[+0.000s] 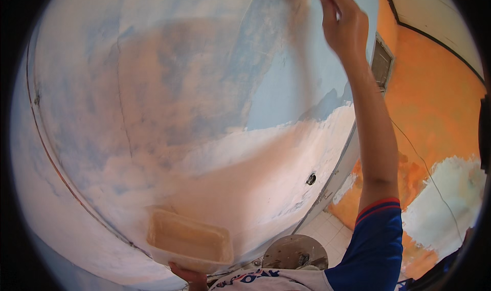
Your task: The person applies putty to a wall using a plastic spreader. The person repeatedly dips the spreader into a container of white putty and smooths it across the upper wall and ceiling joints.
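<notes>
My left hand (189,274) supports a rectangular cream plastic tub (192,263) from below at the bottom of the view. The tub tilts slightly, and its inside looks coated with a pale brownish residue. My right arm stretches up along the wall, with my right hand (347,22) closed near the top edge. A reddish bit shows at its fingertips, but whatever it holds is cut off by the frame. Before me the wall (169,86) carries patchy pale pink, white and light blue coats.
A thin crack (121,97) runs down the wall, and a cable (56,163) follows its left side. A round hole (311,179) sits low on the right. Below stands a round brown-topped object (294,250) on white floor tiles (327,229). An orange wall (434,102) lies at right.
</notes>
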The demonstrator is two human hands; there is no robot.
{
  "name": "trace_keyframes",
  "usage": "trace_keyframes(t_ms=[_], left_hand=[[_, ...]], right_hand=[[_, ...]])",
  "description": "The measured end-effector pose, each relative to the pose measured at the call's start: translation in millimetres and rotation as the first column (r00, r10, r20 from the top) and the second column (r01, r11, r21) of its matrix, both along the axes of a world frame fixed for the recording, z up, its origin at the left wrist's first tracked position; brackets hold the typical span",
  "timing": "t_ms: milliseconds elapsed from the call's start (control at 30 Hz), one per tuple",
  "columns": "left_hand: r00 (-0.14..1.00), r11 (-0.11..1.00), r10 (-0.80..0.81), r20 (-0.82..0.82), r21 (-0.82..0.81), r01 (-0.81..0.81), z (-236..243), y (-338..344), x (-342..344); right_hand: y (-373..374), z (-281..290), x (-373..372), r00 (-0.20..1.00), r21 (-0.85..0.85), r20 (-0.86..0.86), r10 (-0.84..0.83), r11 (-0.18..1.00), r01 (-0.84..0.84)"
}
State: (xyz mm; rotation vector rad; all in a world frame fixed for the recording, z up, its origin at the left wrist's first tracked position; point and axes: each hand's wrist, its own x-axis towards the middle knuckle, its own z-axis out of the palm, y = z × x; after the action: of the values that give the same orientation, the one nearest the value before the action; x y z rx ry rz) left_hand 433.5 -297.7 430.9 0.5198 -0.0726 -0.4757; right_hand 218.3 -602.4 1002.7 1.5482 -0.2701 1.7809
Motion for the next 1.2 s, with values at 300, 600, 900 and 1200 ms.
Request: trace_keyframes(t_ms=[300, 600, 900, 1200], left_hand=[[0.997, 1.0, -0.014, -0.074, -0.016, 0.013, -1.9, 6.6, 0.6], [0.998, 0.998, -0.059, -0.038, -0.023, 0.058, -6.9, 10.9, 3.4], [0.996, 0.999, 0.027, -0.082, -0.029, -0.029, -35.7, -1.7, 21.1], [0.629, 0.611, 0.438, 0.643, 0.3, -0.732, -79.7, -36.9, 5.9]], right_hand=[[-18.7, -151.5, 33.7, 0.936, -0.1, -0.331, -0.117, 0.991, 0.089], [23.8, -145.8, -3.4, 0.977, 0.08, -0.165, 0.135, 0.989, -0.123], [-67.9, 21.0, 6.7, 0.992, 0.095, 0.011, -0.129, 0.987, 0.127], [16.7, -174.1, 3.1, 0.906, 0.124, -0.418, 0.07, 0.992, -0.019]])
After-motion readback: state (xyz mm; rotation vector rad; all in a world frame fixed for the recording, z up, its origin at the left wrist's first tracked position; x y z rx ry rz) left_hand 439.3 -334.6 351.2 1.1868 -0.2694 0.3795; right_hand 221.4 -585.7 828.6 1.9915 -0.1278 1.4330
